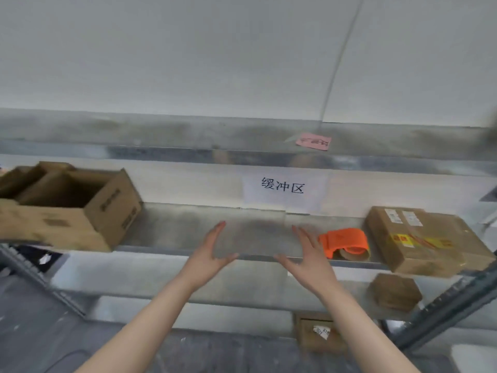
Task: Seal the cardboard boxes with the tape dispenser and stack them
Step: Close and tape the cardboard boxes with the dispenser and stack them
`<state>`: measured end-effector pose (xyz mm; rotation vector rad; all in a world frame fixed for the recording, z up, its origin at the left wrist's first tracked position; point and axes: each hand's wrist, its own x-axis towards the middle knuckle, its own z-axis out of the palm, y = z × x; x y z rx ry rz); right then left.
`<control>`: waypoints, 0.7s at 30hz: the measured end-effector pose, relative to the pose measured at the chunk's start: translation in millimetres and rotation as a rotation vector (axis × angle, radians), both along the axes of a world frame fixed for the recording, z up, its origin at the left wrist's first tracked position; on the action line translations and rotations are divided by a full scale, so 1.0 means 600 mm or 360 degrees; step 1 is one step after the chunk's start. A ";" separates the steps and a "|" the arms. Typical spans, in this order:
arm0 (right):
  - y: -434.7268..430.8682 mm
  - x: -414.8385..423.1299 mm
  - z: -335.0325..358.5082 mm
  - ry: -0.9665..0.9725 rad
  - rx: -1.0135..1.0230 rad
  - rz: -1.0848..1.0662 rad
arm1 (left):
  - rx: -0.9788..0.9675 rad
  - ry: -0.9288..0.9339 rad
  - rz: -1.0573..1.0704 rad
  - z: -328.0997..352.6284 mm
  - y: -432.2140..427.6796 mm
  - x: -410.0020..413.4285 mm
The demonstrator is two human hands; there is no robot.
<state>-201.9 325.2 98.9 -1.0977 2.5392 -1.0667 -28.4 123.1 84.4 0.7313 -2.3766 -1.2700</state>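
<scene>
An open cardboard box (80, 211) with its flaps up sits at the left end of a metal shelf (255, 232). At the right end lies a taped, closed cardboard box (427, 238) with labels on top. An orange tape dispenser (345, 243) rests on the shelf just left of that box. My left hand (209, 254) and my right hand (309, 257) are raised side by side over the shelf's front edge, palms facing each other, fingers straight, holding nothing. The right hand is a short way left of the dispenser.
A paper sign (282, 189) is fixed to the wall behind the shelf, and a pink note (313, 141) lies on the shelf above. A small brown box (394, 292) sits on the lower shelf at right, another box (317, 332) below it.
</scene>
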 end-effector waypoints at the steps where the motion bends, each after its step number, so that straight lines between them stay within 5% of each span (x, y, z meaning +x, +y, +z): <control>1: -0.029 0.024 0.002 0.0000 0.0031 0.0037 | -0.0038 -0.0014 0.0049 0.000 -0.024 0.034; 21: -0.618 0.334 -0.040 0.0012 0.0172 0.0870 | -0.0075 -0.0167 0.0826 -0.046 -0.455 0.464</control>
